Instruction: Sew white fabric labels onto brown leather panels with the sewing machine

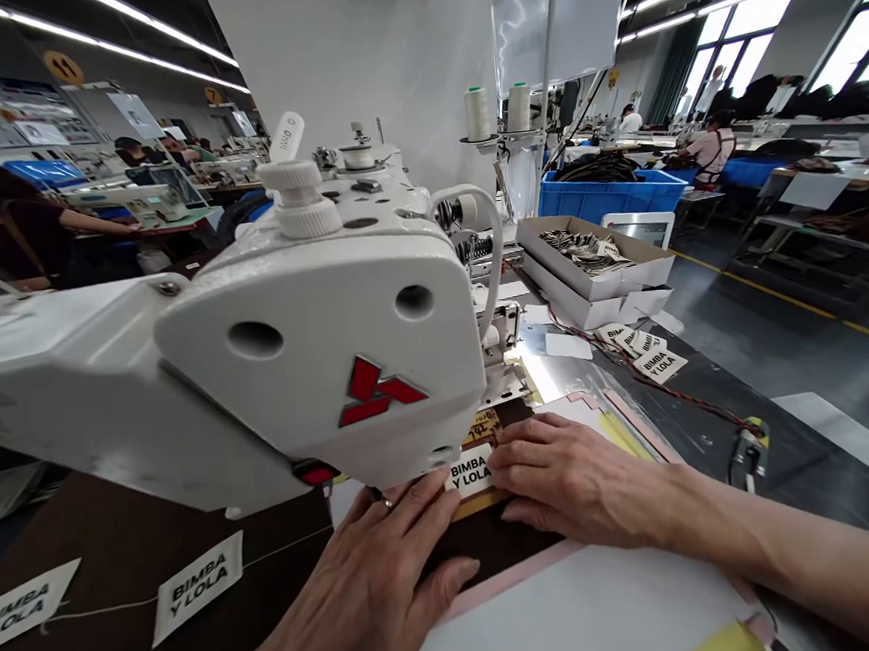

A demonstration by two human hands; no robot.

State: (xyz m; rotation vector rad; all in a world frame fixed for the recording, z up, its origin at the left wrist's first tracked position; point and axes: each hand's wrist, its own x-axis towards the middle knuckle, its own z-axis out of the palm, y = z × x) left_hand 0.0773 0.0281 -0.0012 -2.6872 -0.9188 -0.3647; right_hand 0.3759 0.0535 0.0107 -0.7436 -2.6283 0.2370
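A white label printed "BIMBA Y LOLA" (470, 471) lies on a dark brown piece of fabric (489, 547) under the head of a white sewing machine (317, 365). My left hand (372, 591) rests flat on the fabric, its fingers stretched toward the label's left edge. My right hand (567, 478) lies flat beside it, fingertips touching the label's right edge. The needle area is hidden behind the machine head.
More sewn labels (195, 585) lie on brown fabric at the left, loose ones (643, 349) at the right. Cardboard boxes (595, 268) of labels, thread cones (478, 113) and a blue crate (605, 197) stand behind. Other people work at tables (13, 228) nearby.
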